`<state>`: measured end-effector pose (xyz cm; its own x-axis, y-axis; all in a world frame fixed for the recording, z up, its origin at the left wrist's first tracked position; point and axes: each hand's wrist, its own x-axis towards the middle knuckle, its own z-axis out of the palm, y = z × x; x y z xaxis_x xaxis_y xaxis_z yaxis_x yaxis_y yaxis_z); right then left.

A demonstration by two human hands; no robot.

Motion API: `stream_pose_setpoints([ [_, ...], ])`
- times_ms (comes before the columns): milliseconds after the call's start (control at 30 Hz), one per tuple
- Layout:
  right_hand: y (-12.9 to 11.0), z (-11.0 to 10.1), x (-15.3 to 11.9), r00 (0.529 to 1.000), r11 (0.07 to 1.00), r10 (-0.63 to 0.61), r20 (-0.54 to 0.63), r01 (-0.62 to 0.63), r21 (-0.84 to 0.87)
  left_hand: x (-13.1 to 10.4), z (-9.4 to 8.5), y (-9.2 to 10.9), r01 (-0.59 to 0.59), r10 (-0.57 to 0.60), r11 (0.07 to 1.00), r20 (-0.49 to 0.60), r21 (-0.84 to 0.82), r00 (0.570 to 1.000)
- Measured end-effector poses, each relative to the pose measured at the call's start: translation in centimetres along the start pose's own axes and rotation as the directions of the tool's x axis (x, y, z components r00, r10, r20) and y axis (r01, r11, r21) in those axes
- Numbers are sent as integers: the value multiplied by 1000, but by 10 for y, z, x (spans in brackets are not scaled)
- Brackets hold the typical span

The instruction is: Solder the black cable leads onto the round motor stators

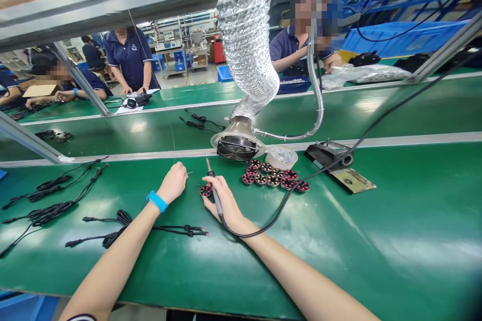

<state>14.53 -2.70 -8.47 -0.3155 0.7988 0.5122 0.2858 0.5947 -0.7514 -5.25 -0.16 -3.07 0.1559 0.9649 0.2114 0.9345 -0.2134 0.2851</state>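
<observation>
Green workbench [357, 241] surface stretches across the view, with a shop floor and co-workers in navy shirts beyond its raised back edge. One co-worker [130, 62] stands at the upper left, and another [284, 47] sits at the upper right near a large blue bin [399, 40].

Above the bench, a crinkled foil duct [246, 35] runs down to a fume hood [241, 128] with a black grille.

Below it, the right hand [227, 203] is curled around the dark handle of a soldering iron [216, 198], whose tip points up and away from the person. Just beside its thumb and index finger lies a single red-and-black motor stator [205, 190]; whether they touch it I cannot tell. The left hand [173, 183], a blue wristband [157, 201] on its wrist, has its fingers drawn together in a pinch on a thin wire [190, 173], one end poking out toward the stator.

More stators [260, 179] cluster to the right, in front of a translucent tub [288, 164], with a soldering iron stand [331, 155] farther right. Bundled black cables [48, 213] lie on the left, some of them under the left forearm.
</observation>
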Motion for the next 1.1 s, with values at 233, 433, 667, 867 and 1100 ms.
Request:
stream_pose_setpoints([
  [233, -2, -1, 0, 999, 999, 36, -10, -36, -17, -49, -44, 23, 119, -32, 902, 211, -415, 977],
  [433, -1, -2, -1, 999, 999, 38, -1, -38, -10, -85, -42, 41, -12, 182, 922, 406, -386, 896],
  [667, -2, 0, 0, 1000, 999, -16, 25, 15, 51, -69, -28, 30, 103, 138, 812, 360, -575, 923],
  [867, -16, -5, 4, 996, 995, -69, 49, 65, 78, -43, -42, 28, 165, -38, 720, 198, -675, 979],
  [1100, -35, -12, 10, 998, 973, -41, -47, 51, 226, -60, -16, 42, 168, -11, 695, 224, -699, 975],
])
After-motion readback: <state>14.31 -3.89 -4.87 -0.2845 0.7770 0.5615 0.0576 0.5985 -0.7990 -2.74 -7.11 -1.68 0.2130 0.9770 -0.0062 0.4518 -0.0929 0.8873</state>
